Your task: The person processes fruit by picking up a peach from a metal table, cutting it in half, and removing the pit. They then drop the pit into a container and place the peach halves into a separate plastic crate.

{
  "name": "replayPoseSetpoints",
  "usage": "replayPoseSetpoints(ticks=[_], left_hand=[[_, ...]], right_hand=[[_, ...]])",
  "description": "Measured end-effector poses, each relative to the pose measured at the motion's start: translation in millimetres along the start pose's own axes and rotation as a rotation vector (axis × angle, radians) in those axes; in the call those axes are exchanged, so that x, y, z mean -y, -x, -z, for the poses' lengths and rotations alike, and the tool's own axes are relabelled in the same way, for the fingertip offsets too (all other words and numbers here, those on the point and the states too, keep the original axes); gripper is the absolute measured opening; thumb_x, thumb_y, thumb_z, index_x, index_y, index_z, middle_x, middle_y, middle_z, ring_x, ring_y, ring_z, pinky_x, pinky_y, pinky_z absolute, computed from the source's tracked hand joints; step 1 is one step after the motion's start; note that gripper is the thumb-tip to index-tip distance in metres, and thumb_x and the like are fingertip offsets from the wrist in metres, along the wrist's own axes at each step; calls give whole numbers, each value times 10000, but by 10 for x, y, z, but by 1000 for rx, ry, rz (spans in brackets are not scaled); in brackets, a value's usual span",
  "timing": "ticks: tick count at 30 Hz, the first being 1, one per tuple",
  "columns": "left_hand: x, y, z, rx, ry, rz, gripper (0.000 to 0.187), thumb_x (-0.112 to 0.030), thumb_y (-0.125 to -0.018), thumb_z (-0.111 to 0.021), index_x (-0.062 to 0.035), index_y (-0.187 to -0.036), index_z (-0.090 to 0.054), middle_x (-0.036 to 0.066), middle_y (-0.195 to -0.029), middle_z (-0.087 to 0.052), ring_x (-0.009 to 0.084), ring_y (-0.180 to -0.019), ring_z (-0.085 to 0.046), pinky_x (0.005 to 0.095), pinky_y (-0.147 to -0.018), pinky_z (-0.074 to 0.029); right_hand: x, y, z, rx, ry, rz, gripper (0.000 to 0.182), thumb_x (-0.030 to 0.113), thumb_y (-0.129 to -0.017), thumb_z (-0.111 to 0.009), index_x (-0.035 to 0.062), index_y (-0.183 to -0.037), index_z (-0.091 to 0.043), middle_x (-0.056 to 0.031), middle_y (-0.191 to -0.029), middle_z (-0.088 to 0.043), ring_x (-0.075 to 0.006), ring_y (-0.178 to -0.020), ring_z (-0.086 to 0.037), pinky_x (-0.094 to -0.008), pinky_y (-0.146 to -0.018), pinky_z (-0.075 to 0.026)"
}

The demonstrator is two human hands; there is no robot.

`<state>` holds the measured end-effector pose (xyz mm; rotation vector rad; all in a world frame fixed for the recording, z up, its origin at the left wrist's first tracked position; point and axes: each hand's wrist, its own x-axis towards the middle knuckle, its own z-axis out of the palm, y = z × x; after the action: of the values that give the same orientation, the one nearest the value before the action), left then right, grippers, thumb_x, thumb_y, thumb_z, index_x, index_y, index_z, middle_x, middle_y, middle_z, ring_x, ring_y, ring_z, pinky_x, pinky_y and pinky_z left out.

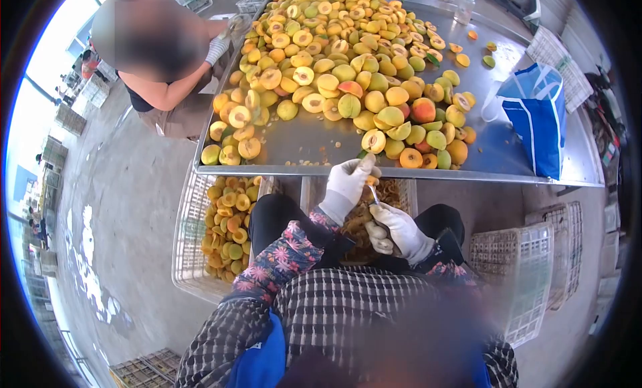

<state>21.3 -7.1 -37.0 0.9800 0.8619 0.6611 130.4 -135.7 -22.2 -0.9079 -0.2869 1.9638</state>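
Note:
My left hand (349, 184), in a white glove, pinches a small piece of yellow peach (372, 180) just off the table's front edge. In my right hand (400, 231), also gloved, is a small metal pitting tool (374, 195); its tip points up at the peach piece, and its exact shape is hard to make out. Below both hands, between my knees, a crate (412, 195) holds scraps that look like pits and peelings. Just beyond my hands lies a big heap of halved and whole yellow peaches (348, 70).
The heap rests on a metal table (294, 144). A crate of peach halves (189, 244) stands at my left knee. On the table's right are a blue bag (535, 124) and a clear bottle (464, 8). White crates (511, 268) stand at right. A co-worker (164, 94) sits at left.

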Motion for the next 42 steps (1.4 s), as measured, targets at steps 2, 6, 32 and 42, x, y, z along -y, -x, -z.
replayPoseSetpoints(ticks=[2,6,32,42], left_hand=[[44,-2,27,6,2,17,450,-419,-928,-620,29,-911,-649,121,-806,-672,227,-680,-655,320,-636,-549],[-28,-40,303,-100,447,273,437,-436,-921,-625,-1,-905,-586,147,-899,-661,290,-738,-668,404,-661,-574],[-976,-859,2470,-573,-1633,105,764,-611,-698,-672,-40,-1200,-599,185,-1194,-630,328,-1131,-586,413,-1005,-422],[-1126,10,1402,-142,325,-407,515,-198,-858,-690,-30,-1286,-457,79,-1081,-612,196,-926,-651,344,-690,-544]], right_hand=[[1,73,48,19,49,-11,146,314,-1018,-483,175,-1060,-488,7,-641,-446,-100,-420,-385,-240,-393,-319],[-31,154,196,-65,401,-78,233,309,-1006,-497,110,-1124,-471,-25,-649,-479,-143,-463,-455,-272,-419,-363],[-429,-182,655,-314,1643,35,466,270,-914,-567,4,-1268,-422,-287,-931,-636,-454,-894,-613,-513,-755,-472],[-67,-273,82,-215,1488,541,371,237,-915,-589,13,-1193,-490,-286,-855,-615,-454,-856,-604,-479,-703,-469]])
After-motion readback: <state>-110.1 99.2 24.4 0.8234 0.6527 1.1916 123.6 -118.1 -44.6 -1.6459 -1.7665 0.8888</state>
